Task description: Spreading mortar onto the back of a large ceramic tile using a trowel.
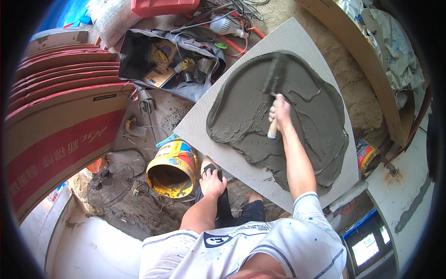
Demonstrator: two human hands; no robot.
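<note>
Right hand: here my right hand (280,114) is wrapping snugly round the wooden-looking handle of a trowel (275,79), its blade blurring.
Mortar: the blade is lying over the far part of this grey mortar (251,111), which is spreading thick and ridged across the patterned slab (197,123).
Left hand: my left hand (213,182) is resting at my knee, fingers loosely spread, holding nothing that I can see.
Slab edge: mortar is sitting near the right rim; pushing too hard that way could be spilling it over, and tilting the blade could be gouging the layer.
Bucket: yellow, printed label, standing beside my leg (183,158).
Shirt: white, carrying a dark badge and small lettering (251,244).
Cartons: large pale characters are running along a red band (60,121).
</note>
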